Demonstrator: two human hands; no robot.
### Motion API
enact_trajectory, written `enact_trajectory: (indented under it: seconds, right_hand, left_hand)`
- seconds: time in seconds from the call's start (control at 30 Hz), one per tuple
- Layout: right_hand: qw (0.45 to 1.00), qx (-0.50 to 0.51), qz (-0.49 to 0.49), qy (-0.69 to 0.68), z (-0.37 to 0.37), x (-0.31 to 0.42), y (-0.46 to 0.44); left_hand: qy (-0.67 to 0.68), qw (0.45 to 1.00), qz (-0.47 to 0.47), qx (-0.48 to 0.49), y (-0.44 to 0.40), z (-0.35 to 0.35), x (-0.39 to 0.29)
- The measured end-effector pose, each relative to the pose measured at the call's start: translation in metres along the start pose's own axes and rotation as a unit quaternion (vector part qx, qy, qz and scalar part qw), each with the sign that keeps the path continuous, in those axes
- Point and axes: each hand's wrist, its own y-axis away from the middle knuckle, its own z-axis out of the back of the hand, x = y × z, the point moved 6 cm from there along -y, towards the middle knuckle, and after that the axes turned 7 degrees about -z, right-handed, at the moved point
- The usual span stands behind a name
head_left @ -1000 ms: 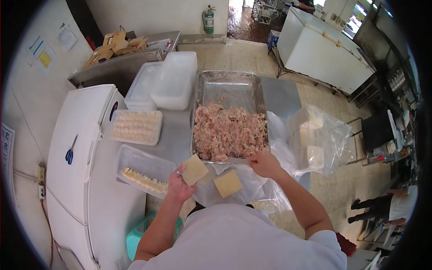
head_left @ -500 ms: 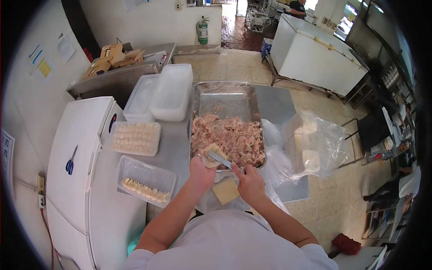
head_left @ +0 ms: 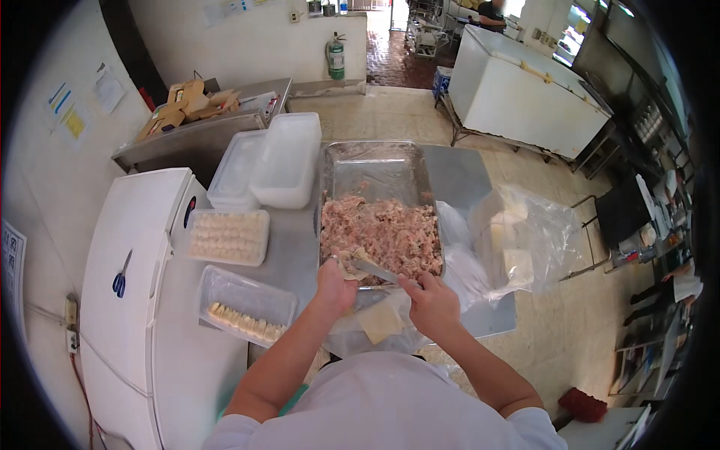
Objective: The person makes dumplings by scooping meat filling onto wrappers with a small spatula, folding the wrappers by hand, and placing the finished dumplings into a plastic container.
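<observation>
My left hand (head_left: 337, 286) is closed around a dumpling wrapper (head_left: 351, 266) at the near left corner of a metal tray. In my right hand (head_left: 433, 301) is a flat-bladed knife or spatula (head_left: 377, 271), its blade touching the wrapper. Raw minced meat (head_left: 381, 231) fills the near part of the metal tray (head_left: 373, 142). Close to my body lies a stack of square wrappers (head_left: 381, 321) on plastic. To the left, one row of filled dumplings (head_left: 244, 321) sits in a clear container (head_left: 266, 295). What is inside the wrapper is partly hidden.
A fuller dumpling container (head_left: 227, 237) and stacked plastic tubs (head_left: 285, 165) stand on the left. Bagged wrapper stacks (head_left: 510, 232) lie on the right. Scissors (head_left: 121, 274) rest on a white fridge (head_left: 135, 225). Another person (head_left: 491, 15) is at the back.
The blade has shifted slightly right and the wrapper in my left hand looks more folded up. My right hand has moved a little right and down. The camera view has tilted slightly.
</observation>
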Motion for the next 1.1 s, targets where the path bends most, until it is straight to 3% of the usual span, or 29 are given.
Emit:
enact_trajectory:
  seconds: [0.2, 0.33, 0.4, 0.5, 0.53, 0.6, 0.63, 0.77, 0.93, 1.03, 1.1]
  right_hand:
    - [0.999, -0.005, 0.038, -0.016, -0.022, 0.012, 0.002]
    - [0.997, 0.044, -0.009, -0.06, -0.03, 0.005, 0.003]
    - [0.985, 0.094, -0.065, -0.126, -0.044, -0.005, 0.009]
    - [0.847, 0.209, -0.225, -0.433, -0.072, -0.025, 0.015]
    - [0.835, 0.217, -0.228, -0.451, -0.072, -0.025, 0.015]
    - [0.808, 0.234, -0.235, -0.488, -0.074, -0.024, 0.017]
    - [0.845, 0.226, -0.203, -0.44, -0.064, -0.018, 0.013]
    - [0.955, 0.158, -0.07, -0.242, -0.02, 0.009, 0.0]
    - [0.981, 0.144, -0.001, -0.129, 0.026, 0.012, -0.016]
    - [0.974, 0.15, -0.025, -0.166, 0.044, -0.009, -0.02]
    - [0.958, 0.142, -0.081, -0.237, 0.043, -0.022, -0.021]
  left_hand:
    - [0.006, 1.0, 0.015, 0.02, -0.013, 0.011, 0.006]
    - [-0.015, 0.999, 0.036, 0.028, -0.003, 0.001, -0.001]
    - [-0.007, 0.993, 0.062, 0.101, 0.014, -0.014, -0.012]
    - [-0.078, 0.97, 0.066, 0.222, 0.017, -0.008, -0.037]
    - [-0.116, 0.956, 0.061, 0.263, 0.019, -0.008, -0.044]
    - [-0.372, 0.889, -0.006, 0.266, 0.024, -0.003, -0.051]
    - [-0.49, 0.831, -0.038, 0.259, 0.031, -0.006, -0.056]
    - [-0.627, 0.73, -0.115, 0.246, 0.046, -0.031, -0.065]
    - [-0.664, 0.629, -0.252, 0.317, 0.049, -0.042, -0.071]
    - [-0.662, 0.634, -0.282, 0.283, 0.051, -0.041, -0.074]
    - [-0.621, 0.699, -0.232, 0.268, 0.055, -0.04, -0.068]
